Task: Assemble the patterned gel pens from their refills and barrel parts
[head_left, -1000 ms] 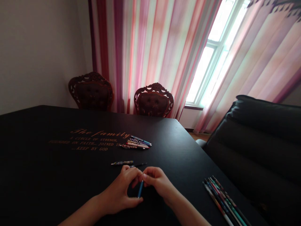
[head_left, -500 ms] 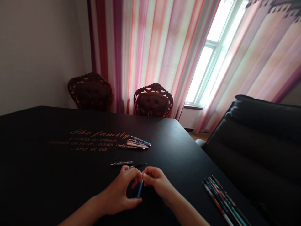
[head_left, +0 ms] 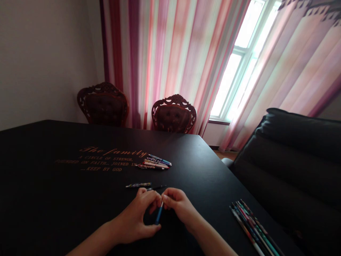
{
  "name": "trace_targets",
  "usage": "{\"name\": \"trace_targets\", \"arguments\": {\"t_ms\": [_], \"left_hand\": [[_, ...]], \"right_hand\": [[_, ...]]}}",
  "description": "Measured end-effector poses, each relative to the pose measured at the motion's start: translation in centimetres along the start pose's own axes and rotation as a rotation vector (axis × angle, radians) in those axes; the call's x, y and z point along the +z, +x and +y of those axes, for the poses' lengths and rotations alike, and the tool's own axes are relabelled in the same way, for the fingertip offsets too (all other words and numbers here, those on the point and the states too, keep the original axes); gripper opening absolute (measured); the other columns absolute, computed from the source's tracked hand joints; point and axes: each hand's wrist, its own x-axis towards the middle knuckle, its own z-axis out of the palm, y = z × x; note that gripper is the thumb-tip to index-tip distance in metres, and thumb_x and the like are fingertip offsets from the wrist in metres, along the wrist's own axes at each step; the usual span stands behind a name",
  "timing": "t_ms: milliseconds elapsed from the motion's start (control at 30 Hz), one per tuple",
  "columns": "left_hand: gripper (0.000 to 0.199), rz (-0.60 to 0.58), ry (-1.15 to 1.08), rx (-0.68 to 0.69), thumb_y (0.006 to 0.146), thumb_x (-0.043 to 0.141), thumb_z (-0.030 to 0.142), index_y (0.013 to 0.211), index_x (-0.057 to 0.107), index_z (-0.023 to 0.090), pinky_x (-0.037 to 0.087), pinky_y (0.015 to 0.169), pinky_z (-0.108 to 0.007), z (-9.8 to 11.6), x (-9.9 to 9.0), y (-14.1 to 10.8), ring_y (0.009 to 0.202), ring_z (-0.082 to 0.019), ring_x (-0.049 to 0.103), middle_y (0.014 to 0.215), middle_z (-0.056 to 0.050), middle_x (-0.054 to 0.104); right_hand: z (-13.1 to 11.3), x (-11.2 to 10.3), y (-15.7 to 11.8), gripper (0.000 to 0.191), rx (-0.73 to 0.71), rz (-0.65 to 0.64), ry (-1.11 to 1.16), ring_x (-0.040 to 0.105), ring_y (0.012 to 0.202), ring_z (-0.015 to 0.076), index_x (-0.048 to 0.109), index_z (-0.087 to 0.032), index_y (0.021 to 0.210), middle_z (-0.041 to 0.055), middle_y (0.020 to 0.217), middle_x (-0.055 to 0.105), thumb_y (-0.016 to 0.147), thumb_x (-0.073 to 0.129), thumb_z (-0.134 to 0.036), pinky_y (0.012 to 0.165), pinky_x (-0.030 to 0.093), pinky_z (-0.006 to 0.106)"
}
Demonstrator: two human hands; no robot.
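Note:
Between my hands is a slim blue pen part [head_left: 159, 214] with a pale upper end, held nearly upright and tilted a little. My left hand [head_left: 138, 215] grips it, with the thumb at its lower end and the fingers curled near its top. The fingertips of my right hand [head_left: 177, 204] pinch its upper end. Just beyond my hands lie a patterned pen barrel [head_left: 138, 185] and a thin dark pen piece [head_left: 157, 187], partly hidden by my left fingers.
Several pens [head_left: 156, 163] lie in a bunch farther back on the black table [head_left: 66, 199]. Another row of pens [head_left: 255, 227] is near the right edge. Two carved chairs [head_left: 174, 115] stand behind the table, and a black leather chair [head_left: 293, 167] is at the right.
Hardly anything differs. The upper end of the blue pen part has shifted very slightly to the right, with both hands keeping their hold.

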Motion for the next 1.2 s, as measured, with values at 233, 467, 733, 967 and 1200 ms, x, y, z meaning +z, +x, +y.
{"name": "trace_targets", "arguments": {"t_ms": [233, 467, 733, 967, 1200], "left_hand": [[0.034, -0.004, -0.001, 0.000, 0.067, 0.070, 0.018, 0.095, 0.051, 0.024, 0.039, 0.082, -0.030, 0.1, -0.1, -0.1, 0.089, -0.019, 0.043, 0.086, 0.004, 0.051], [0.034, -0.009, 0.007, 0.006, 0.067, 0.070, 0.018, 0.095, 0.051, 0.024, 0.039, 0.082, -0.030, 0.0, -0.2, 0.0, 0.089, -0.019, 0.043, 0.085, 0.004, 0.050], [0.038, 0.002, -0.006, 0.002, 0.066, 0.070, 0.013, 0.098, 0.052, 0.025, 0.041, 0.084, -0.029, -0.2, -0.2, -0.3, 0.090, -0.019, 0.045, 0.087, 0.004, 0.052], [0.013, 0.216, 0.016, -0.073, 0.090, 0.054, 0.022, 0.101, 0.059, 0.027, 0.042, 0.085, -0.033, -1.9, 0.6, 0.0, 0.092, -0.021, 0.054, 0.093, 0.001, 0.061], [0.017, 0.254, 0.213, 0.019, 0.092, 0.058, 0.025, 0.108, 0.059, 0.029, 0.033, 0.088, -0.036, -2.5, 0.6, 0.1, 0.093, -0.021, 0.058, 0.099, 0.001, 0.068]], "right_hand": [[0.2, -0.1, 0.1, 0.035, -0.002, 0.019, 0.021, 0.046, 0.058, 0.0106, 0.063, -0.015, 0.072, -0.0015, 0.062, 0.057, 0.076, 0.070, -0.049, 0.058, 0.034, 0.024], [0.2, -0.2, 0.2, 0.036, -0.010, 0.036, 0.042, 0.046, 0.057, 0.0105, 0.063, -0.015, 0.071, -0.0008, 0.063, 0.059, 0.074, 0.071, -0.049, 0.057, 0.034, 0.024], [0.0, 0.0, 0.2, 0.034, -0.010, 0.055, 0.062, 0.046, 0.057, 0.0101, 0.065, -0.014, 0.073, -0.0016, 0.061, 0.058, 0.074, 0.071, -0.048, 0.057, 0.036, 0.024], [-1.3, -1.1, -0.1, 0.022, -0.003, 0.143, 0.143, 0.054, 0.062, 0.0115, 0.065, -0.014, 0.080, 0.0016, 0.067, 0.067, 0.075, 0.070, -0.035, 0.062, 0.040, 0.023], [-1.0, -0.2, -0.4, 0.019, -0.015, 0.076, 0.011, 0.053, 0.060, 0.0115, 0.060, -0.017, 0.078, -0.0001, 0.066, 0.067, 0.074, 0.071, -0.031, 0.060, 0.038, 0.023]]}}
